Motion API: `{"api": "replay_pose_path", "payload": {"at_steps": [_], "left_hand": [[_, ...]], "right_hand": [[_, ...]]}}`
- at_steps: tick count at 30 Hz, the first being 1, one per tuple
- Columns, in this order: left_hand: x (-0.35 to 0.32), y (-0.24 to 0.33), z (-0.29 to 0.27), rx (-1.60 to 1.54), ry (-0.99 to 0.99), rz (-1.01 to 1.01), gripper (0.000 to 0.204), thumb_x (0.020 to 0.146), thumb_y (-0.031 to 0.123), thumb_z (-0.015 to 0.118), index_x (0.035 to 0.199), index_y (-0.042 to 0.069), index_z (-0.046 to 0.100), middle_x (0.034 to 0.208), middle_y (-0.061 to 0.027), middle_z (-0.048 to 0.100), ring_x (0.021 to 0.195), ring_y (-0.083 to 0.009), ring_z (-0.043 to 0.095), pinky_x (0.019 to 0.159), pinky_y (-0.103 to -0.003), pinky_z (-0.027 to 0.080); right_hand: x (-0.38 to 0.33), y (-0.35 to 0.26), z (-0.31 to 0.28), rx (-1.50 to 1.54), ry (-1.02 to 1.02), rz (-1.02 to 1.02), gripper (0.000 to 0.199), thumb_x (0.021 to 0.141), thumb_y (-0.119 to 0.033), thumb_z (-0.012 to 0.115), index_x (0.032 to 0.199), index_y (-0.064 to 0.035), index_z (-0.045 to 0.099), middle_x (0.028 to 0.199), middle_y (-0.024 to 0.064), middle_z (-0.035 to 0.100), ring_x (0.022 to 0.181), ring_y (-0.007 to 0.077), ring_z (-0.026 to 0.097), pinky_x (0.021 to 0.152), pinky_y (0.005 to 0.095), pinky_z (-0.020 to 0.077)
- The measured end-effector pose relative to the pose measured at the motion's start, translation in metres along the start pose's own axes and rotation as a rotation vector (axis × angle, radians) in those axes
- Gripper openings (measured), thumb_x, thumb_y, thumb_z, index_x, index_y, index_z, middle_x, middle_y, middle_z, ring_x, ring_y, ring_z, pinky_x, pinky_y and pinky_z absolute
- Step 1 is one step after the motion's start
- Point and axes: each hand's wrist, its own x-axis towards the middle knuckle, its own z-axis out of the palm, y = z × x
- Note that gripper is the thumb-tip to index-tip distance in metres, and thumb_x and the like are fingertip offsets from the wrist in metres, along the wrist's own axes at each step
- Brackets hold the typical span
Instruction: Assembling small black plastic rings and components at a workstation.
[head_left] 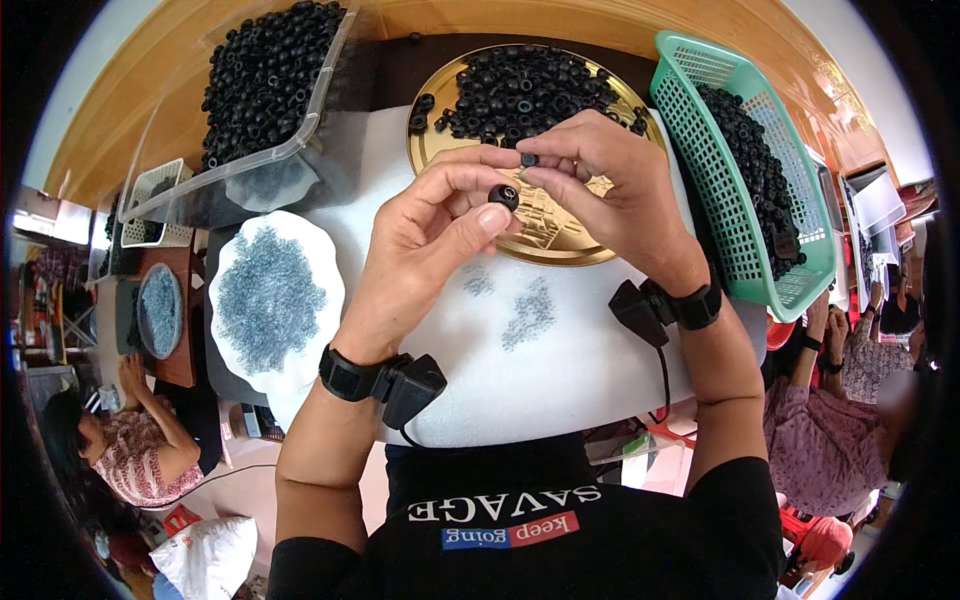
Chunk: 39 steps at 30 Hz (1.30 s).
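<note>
My left hand (425, 235) pinches a small black round rubber part (504, 195) between thumb and forefinger. My right hand (610, 185) holds a smaller black ring (528, 159) at its fingertips, just above the first part. Both hands hover over the near edge of a gold round tray (560, 250) heaped with black rubber rings (525, 90). The tray rests on a white foam pad (560, 370). Both wrists wear black bands with small devices.
A white scalloped dish (228, 365) of tiny grey-blue rings sits at left. A clear plastic bin (250, 165) of black rings stands at upper left, a green mesh basket (700, 140) of black parts at right. Loose grey rings (530, 310) lie on the pad. Other people sit at both sides.
</note>
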Motion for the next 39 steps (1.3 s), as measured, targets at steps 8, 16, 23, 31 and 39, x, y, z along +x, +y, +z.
{"api": "replay_pose_path", "payload": {"at_steps": [8,16,23,31,39], "left_hand": [[0.001,0.0,0.001,-0.045,0.049,-0.012,0.022,0.092,0.015,0.06,0.109,0.001,0.059,0.119,-0.0135,0.058,0.085,-0.0144,0.062,0.07,-0.025,0.049],[0.0,-0.001,-0.001,-0.072,0.043,-0.135,0.023,0.095,0.015,0.057,0.111,0.0,0.056,0.098,-0.0075,0.062,0.08,-0.0134,0.061,0.068,-0.024,0.049],[0.001,-0.002,0.0,-0.098,0.066,-0.165,0.019,0.094,0.012,0.057,0.109,-0.001,0.057,0.088,-0.0083,0.065,0.073,-0.0148,0.063,0.065,-0.024,0.05],[0.002,-0.004,0.0,-0.098,0.062,-0.156,0.02,0.092,0.01,0.061,0.108,-0.002,0.058,0.088,-0.0093,0.066,0.072,-0.0153,0.065,0.063,-0.024,0.051],[0.002,-0.005,0.002,-0.045,0.046,-0.156,0.019,0.092,0.007,0.059,0.108,-0.002,0.057,0.088,-0.0104,0.066,0.073,-0.015,0.065,0.064,-0.023,0.051]], "right_hand": [[-0.004,0.003,0.001,0.547,-0.045,0.456,0.022,0.088,-0.011,0.066,0.108,-0.0017,0.065,0.09,0.0042,0.066,0.068,0.0088,0.059,0.063,0.0215,0.0501],[-0.004,0.0,-0.004,1.11,-0.111,0.69,0.027,0.091,-0.017,0.06,0.112,-0.0005,0.063,0.085,0.0021,0.06,0.071,0.0094,0.057,0.064,0.023,0.0495],[-0.003,0.001,-0.001,1.144,-0.086,0.701,0.028,0.089,-0.014,0.06,0.112,0.0015,0.061,0.085,0.0043,0.059,0.075,0.0097,0.055,0.065,0.0249,0.0502],[-0.007,0.003,-0.001,1.109,-0.109,0.631,0.016,0.087,-0.009,0.056,0.099,0.0004,0.061,0.092,0.006,0.058,0.077,0.0111,0.053,0.067,0.0274,0.0499],[-0.004,-0.007,-0.001,0.741,-0.142,0.551,0.012,0.086,-0.004,0.058,0.097,0.0008,0.06,0.093,0.0045,0.058,0.073,0.0106,0.06,0.071,0.024,0.0495]]}}
